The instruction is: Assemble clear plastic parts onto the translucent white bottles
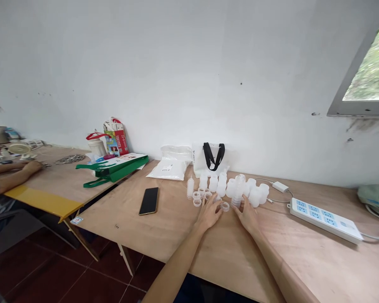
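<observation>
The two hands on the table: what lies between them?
A small clear plastic cap lies on the table between the left hand and right hand, in the head view.

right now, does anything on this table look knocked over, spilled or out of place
Nothing much stands out. The translucent plastic bottles stand upright in a cluster, nothing spilled. A few loose rings lie flat on the table by the left hand.

Phone (149, 200) left of bottles (230, 187); power strip (325, 219) right.
</observation>
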The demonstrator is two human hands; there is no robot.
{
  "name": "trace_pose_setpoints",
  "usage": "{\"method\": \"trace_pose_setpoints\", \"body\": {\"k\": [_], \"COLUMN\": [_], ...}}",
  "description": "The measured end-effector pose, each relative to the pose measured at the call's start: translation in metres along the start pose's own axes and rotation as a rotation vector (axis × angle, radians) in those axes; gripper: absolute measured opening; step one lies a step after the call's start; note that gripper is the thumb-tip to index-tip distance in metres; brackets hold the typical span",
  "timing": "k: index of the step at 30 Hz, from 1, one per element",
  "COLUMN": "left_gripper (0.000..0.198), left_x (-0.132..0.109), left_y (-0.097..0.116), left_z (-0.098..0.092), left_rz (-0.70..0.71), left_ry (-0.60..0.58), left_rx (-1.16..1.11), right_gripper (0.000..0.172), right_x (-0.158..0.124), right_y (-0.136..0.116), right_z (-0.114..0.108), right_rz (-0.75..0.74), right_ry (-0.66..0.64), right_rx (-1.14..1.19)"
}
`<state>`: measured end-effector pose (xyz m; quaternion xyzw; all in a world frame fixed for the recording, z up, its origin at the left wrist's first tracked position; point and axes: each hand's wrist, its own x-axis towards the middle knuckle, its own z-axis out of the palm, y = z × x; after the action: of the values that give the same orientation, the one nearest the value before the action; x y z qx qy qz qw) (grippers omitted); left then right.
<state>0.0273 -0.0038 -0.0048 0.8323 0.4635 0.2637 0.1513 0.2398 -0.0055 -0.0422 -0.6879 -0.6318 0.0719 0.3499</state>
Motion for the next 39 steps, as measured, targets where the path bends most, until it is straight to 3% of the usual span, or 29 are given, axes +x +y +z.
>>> {"method": "trace_pose_setpoints", "body": {"k": [9, 20, 28, 31, 39], "left_gripper": [0.037, 0.036, 0.033, 0.032, 0.035], "left_x": [0.001, 0.001, 0.0, -0.001, 0.0], "left_y": [-0.002, 0.001, 0.001, 0.001, -0.002], "left_z": [0.002, 0.0, -0.001, -0.001, 0.002], "left_rz": [-0.005, -0.022, -0.03, -0.028, -0.012], "left_ry": [0.001, -0.006, 0.002, 0.009, 0.011], "left_rx": [-0.009, -0.005, -0.032, -0.04, -0.015], "right_gripper": [0.06, 0.049, 0.066, 0.071, 0.054], "right_x": [-0.004, -0.003, -0.001, 0.001, 0.003], "right_y": [0.009, 0.012, -0.005, -0.012, -0.017], "right_z": [-0.005, -0.002, -0.005, -0.013, -0.024], "right_rz": [0.03, -0.002, -0.085, -0.152, -0.325], "right_ry": [0.026, 0.049, 0.417, 0.481, 0.352], "right_rx": [-0.114, -0.013, 0.263, 0.332, 0.159]}}
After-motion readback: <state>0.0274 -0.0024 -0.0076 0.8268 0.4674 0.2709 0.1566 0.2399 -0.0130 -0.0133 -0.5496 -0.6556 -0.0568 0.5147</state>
